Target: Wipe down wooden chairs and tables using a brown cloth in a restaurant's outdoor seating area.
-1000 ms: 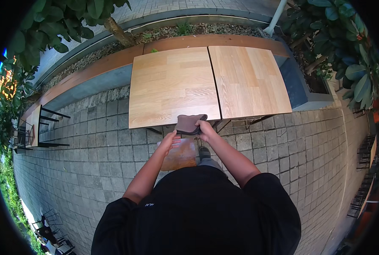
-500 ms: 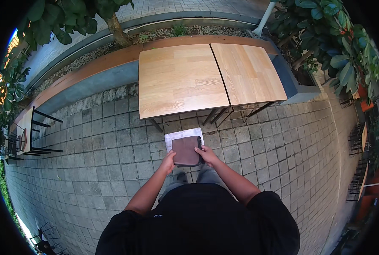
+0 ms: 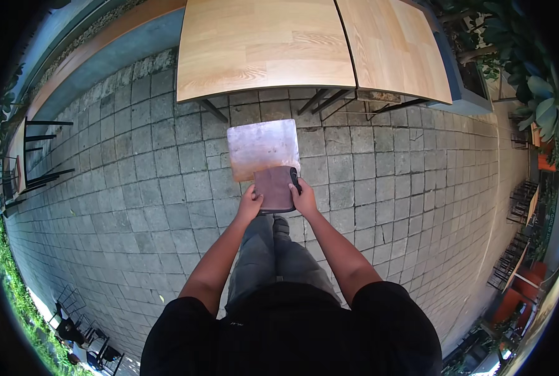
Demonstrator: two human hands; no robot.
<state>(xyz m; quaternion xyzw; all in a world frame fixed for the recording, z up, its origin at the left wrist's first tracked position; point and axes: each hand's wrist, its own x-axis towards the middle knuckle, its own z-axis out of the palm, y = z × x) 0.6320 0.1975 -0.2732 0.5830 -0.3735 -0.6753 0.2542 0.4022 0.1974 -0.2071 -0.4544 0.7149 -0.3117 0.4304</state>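
A flat mauve-brown pouch (image 3: 274, 189) with dark edging is held level in front of my body. My left hand (image 3: 250, 204) grips its left edge, the thumb lying on top. On the opposite side my right hand (image 3: 304, 198) holds the right edge, beside a black strip that runs along the pouch's upper right corner. Past the pouch is a pale, scuffed square top (image 3: 263, 144), like a stool seat, worn brown along its near edge. The pouch overlaps that near edge in view; whether they touch I cannot tell.
Two wood-topped tables (image 3: 267, 47) stand side by side ahead, on black metal legs. Behind them at left runs a low wall with a wooden bench top (image 3: 107, 47). Grey paving (image 3: 147, 207) surrounds my feet. Another table (image 3: 21, 156) is at far left, stacked chairs (image 3: 522, 200) at far right.
My view has tilted down and come nearer the tables, so more of the pale square top shows beyond the pouch. Both hands keep hold of the pouch.
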